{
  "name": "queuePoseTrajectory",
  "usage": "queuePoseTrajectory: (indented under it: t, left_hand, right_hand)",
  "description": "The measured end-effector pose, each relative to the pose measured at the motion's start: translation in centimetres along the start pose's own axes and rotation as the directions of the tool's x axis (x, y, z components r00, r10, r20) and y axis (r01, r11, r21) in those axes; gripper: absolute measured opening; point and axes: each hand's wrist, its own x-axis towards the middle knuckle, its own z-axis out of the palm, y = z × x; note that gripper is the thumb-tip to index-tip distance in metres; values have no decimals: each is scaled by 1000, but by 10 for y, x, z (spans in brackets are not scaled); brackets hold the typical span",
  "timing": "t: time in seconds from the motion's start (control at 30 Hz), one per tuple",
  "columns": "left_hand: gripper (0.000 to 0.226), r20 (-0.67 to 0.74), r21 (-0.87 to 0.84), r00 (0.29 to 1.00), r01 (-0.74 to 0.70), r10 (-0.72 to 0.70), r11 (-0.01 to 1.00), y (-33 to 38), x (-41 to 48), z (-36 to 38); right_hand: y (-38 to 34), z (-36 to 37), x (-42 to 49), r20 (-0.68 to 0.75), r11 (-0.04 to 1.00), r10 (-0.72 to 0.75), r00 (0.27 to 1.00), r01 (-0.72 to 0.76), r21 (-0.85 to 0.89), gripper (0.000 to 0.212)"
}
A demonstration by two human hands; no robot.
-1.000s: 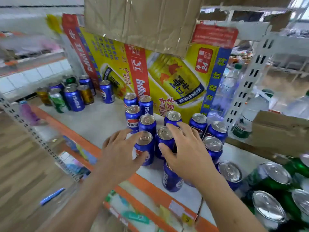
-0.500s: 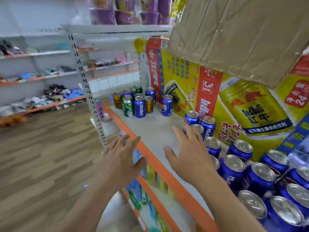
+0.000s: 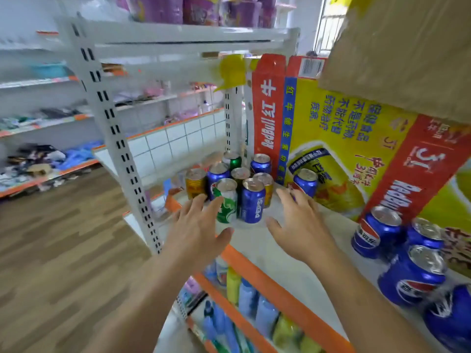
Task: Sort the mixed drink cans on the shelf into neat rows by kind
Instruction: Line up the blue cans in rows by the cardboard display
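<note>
A mixed cluster of cans stands at the far left end of the shelf (image 3: 257, 240): a blue Pepsi can (image 3: 252, 203) in front, a green-and-white can (image 3: 226, 201) beside it, a gold can (image 3: 195, 183) and several more behind. One blue can (image 3: 305, 182) stands alone against the yellow carton. Blue Pepsi cans (image 3: 413, 273) are grouped at the right. My left hand (image 3: 197, 231) hovers with fingers spread just before the green can. My right hand (image 3: 302, 225) is open too, fingers reaching towards the lone blue can. Neither hand holds anything.
A large yellow and red Red Bull carton (image 3: 339, 138) lines the back of the shelf, with a brown cardboard box (image 3: 407, 49) above it. A white perforated upright (image 3: 119, 151) stands left of the cans. Bottles fill the lower shelf (image 3: 244, 299).
The view swung left from the blue can group to the mixed cluster. Both hands left the blue cans and moved left along the shelf, fingers spread.
</note>
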Motion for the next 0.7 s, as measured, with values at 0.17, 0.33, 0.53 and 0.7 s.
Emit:
queuePoseTrajectory:
  t: [0.17,0.33,0.53,0.7]
  left_hand:
    - [76,19,-80,994,-110,111,991,-37,78,2]
    - [90,166,-187,969,-154,186,970,-39,126,23]
    - [63,176,-274,959,-168,221,947,-47,145,39]
    - [60,130,-389,956,-194,262,901,-65,154,35]
  right_hand:
    - [-21,9,57,-45,982,139,989,-131,136,58]
    - [-21,10,103,-56,934,282,958,-260,246,45]
    - [-25,26,143,-28,831,418,908,-370,416,48]
    - [-38,34,154,-105,886,386,916,-337,318,35]
